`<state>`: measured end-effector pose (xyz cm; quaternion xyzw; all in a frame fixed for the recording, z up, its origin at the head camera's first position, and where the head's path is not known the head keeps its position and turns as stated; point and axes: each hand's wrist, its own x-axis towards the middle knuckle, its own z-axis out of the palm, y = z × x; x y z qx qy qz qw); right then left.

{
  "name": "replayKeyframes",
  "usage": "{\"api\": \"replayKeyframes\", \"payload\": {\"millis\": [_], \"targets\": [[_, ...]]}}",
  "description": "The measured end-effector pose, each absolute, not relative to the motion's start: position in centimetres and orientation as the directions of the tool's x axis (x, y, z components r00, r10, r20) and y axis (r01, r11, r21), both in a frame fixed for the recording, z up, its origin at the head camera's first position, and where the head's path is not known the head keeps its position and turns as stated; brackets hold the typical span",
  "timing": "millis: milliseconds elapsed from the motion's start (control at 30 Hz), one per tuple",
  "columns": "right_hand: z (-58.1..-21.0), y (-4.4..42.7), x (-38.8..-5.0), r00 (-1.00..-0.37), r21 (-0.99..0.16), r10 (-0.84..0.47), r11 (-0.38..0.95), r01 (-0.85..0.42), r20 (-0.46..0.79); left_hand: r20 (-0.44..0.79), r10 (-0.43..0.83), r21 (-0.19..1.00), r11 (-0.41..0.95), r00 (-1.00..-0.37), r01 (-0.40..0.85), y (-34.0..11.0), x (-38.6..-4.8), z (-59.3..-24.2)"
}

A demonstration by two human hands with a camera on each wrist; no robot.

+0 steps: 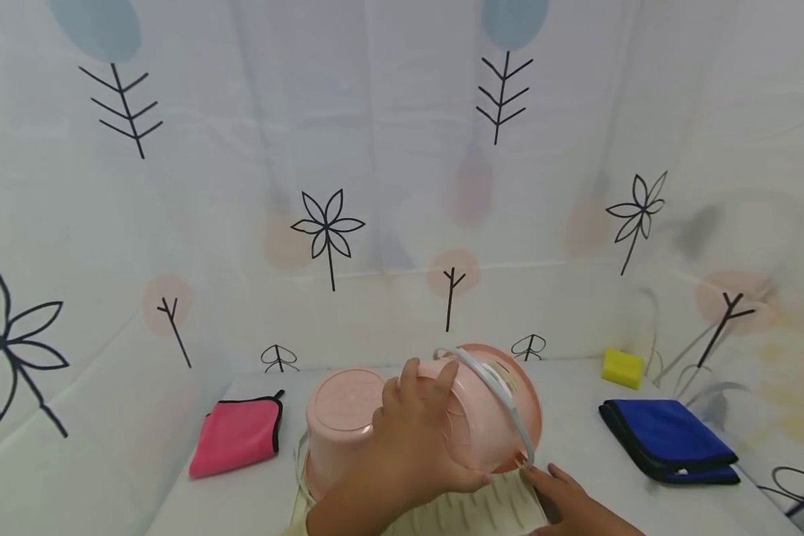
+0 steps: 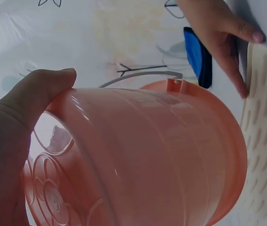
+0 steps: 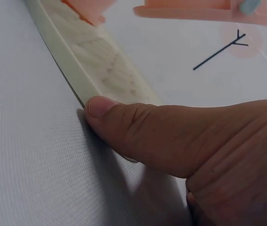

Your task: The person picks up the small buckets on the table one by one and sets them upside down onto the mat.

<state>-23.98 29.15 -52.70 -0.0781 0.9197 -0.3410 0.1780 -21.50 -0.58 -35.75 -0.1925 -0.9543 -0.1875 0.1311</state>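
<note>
A pink bucket (image 1: 485,428) lies tilted on its side in the air, its rim turned right and its grey handle (image 1: 502,398) swung across it. My left hand (image 1: 409,439) holds it by the base, the thumb over the lower side in the left wrist view. Below is a cream ridged washboard (image 1: 472,514). My right hand (image 1: 569,502) grips the washboard's edge near a corner, thumb (image 3: 138,125) against the side; the other fingers are mostly hidden in the right wrist view. A second pink bucket (image 1: 345,398) stands upside down at the left, its lower part behind my left arm.
A folded pink cloth (image 1: 241,435) lies on the white table (image 1: 194,514) at the left. On the right are a folded blue cloth (image 1: 670,439) and a yellow sponge (image 1: 621,368). A patterned white curtain (image 1: 402,149) hangs behind the table.
</note>
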Motion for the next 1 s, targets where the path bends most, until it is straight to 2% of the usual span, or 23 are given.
{"api": "replayKeyframes", "payload": {"millis": [167,367,700,1000], "targets": [[-52.6,29.3,-24.0,-0.919,-0.693,-0.302,0.719,-0.046,-0.253,0.317,0.338,0.285,0.857,-0.886,0.429,0.1,-20.9,-37.2],[-52.7,29.6,-24.0,-0.905,-0.71,-0.377,0.692,-0.132,-0.199,0.296,0.32,0.181,0.907,-0.9,0.381,1.0,-20.4,-38.7],[-52.5,29.6,-23.9,-0.903,-0.703,-0.387,0.695,-0.152,-0.187,0.377,0.272,0.094,0.94,-0.886,0.329,2.8,-20.4,-39.9],[-52.8,29.4,-23.9,-0.92,-0.693,-0.286,0.721,-0.022,-0.268,0.33,0.256,0.093,0.949,-0.909,0.301,5.6,-21.1,-40.4]]}}
